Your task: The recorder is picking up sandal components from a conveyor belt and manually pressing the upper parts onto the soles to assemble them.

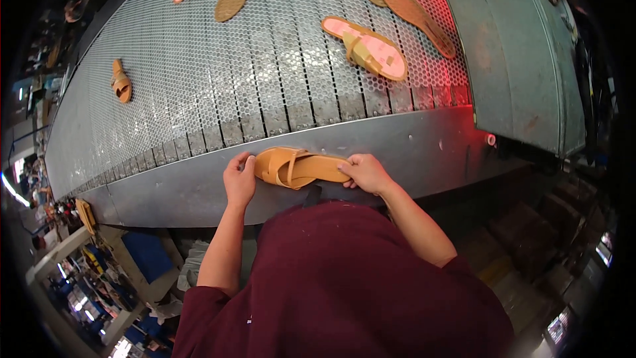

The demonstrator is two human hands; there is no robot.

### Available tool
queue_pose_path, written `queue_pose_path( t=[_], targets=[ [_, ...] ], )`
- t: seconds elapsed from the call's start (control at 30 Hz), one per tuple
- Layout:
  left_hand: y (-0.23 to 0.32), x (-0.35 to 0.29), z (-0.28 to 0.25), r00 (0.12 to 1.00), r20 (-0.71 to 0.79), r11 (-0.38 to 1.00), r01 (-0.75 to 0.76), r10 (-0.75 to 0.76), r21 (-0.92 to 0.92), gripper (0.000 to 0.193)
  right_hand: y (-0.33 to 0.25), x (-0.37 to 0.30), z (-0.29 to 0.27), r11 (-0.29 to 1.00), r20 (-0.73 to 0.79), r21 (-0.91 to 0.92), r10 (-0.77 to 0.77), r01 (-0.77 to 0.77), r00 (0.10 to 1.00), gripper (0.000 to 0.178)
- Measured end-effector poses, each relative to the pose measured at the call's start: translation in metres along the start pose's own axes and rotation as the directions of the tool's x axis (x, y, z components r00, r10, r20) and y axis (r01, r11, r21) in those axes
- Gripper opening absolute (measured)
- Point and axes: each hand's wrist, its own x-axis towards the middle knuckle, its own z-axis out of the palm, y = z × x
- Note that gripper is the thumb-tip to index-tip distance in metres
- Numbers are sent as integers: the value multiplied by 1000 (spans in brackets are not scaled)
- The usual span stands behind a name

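Observation:
A tan slide sandal [311, 169] with crossed straps is held level between my two hands, just over the metal edge in front of me. At its toe, my left hand [240, 176] pinches the front with thumb and fingers. The heel end sits in my right hand [366, 172], thumb on the insole and fingers beneath. On the mesh conveyor [199, 79] beyond, a sandal with a pink insole [387, 59] lies to the right. Brown soles [233, 0] lie farther back. Off to the left is a small tan sandal [122, 86].
A smooth metal ledge [165, 192] borders the conveyor on my side. At the right stands a grey-green metal housing [517, 53], with red light falling on the mesh beside it. Brown boxes or bundles [523, 238] are stacked at lower right. Cluttered shelving [86, 272] stands at lower left.

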Motion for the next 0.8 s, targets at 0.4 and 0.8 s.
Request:
queue_pose_path(
  t=[0.4, 0.8],
  targets=[
    [104, -23, 115, 311, 860, 404, -905, 405, 137, 58, -5, -13, -11, 994, -43, -93, -66, 62, 997, 37],
    [121, -21, 99, 400, 795, 559, -824, 457, 93, 59, 0, -26, -45, 280, 138, -840, -719, 465, 682, 68]
  ],
)
